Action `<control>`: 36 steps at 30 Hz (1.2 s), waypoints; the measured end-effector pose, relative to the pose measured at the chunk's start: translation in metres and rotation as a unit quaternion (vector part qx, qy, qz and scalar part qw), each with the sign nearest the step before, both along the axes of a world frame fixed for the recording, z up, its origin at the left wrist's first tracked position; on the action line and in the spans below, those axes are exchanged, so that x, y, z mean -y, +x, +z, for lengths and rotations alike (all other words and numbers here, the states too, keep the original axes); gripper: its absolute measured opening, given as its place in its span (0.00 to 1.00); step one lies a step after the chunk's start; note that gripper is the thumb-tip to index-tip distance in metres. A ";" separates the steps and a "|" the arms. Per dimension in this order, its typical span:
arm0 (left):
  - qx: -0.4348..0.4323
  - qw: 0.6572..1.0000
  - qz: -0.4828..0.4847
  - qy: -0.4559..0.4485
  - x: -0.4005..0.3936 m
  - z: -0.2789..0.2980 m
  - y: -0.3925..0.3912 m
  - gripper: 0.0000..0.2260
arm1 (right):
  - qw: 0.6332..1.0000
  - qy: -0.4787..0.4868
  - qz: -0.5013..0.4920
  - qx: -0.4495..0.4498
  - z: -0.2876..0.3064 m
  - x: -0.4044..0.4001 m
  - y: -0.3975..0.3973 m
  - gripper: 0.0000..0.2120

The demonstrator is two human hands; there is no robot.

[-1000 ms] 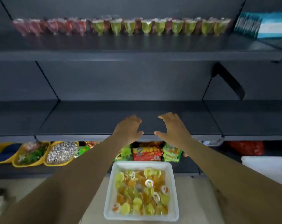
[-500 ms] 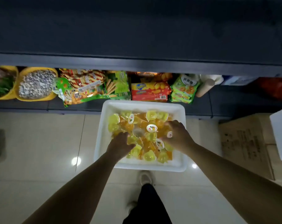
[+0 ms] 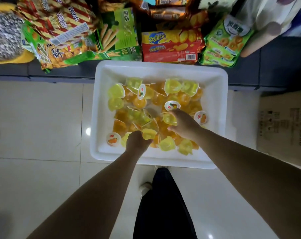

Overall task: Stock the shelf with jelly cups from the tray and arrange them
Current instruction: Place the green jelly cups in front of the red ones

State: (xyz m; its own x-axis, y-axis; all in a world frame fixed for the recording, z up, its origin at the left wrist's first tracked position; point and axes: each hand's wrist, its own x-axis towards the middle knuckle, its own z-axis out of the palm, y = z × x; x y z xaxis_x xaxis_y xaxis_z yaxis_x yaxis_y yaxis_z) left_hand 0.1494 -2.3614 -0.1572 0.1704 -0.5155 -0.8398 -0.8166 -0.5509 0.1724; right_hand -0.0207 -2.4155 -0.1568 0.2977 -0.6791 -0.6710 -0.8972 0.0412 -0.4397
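Note:
A white tray (image 3: pixel 215 100) stands on the floor below me, filled with several yellow and orange jelly cups. My left hand (image 3: pixel 137 143) is inside the tray near its front edge, fingers curled round a yellow jelly cup (image 3: pixel 148 133). My right hand (image 3: pixel 185 124) is over the tray's middle right and grips another yellow jelly cup (image 3: pixel 169 119). More cups lie loose around both hands, some with printed lids facing up (image 3: pixel 172 105). The shelf being stocked is out of view.
The bottom shelf behind the tray holds snack bags (image 3: pixel 60 31), a green biscuit-stick box (image 3: pixel 122 31), a red Zecheese box (image 3: pixel 170 47) and green packs (image 3: pixel 227 42). A cardboard box (image 3: pixel 284 125) stands on the right. My leg and shoe (image 3: pixel 146 188) stand on the tiled floor.
My view dropped from the empty shelf down to the tray. Both hands came down from the shelf edge into the tray and each closed on a yellow jelly cup.

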 end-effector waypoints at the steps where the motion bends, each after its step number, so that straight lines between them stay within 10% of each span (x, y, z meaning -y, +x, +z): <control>1: 0.002 1.000 0.005 -0.002 0.001 -0.002 0.000 0.23 | 1.000 -0.001 0.004 -0.005 -0.004 0.002 0.000 0.30; 15: 0.009 0.996 0.090 -0.005 0.006 -0.018 -0.004 0.25 | 0.993 -0.079 0.077 -0.046 -0.015 0.011 0.003 0.27; 23: -0.100 0.965 0.235 -0.067 0.000 0.013 0.009 0.29 | 0.982 -0.018 -0.180 0.049 0.013 0.001 -0.005 0.27; 29: -0.160 0.931 0.306 -0.114 0.017 0.070 0.027 0.25 | 0.855 0.087 -0.455 0.234 0.078 0.009 0.013 0.27; 36: -0.248 0.891 0.347 -0.155 0.034 0.169 0.081 0.19 | 0.742 0.145 -0.520 0.397 0.183 0.001 0.052 0.18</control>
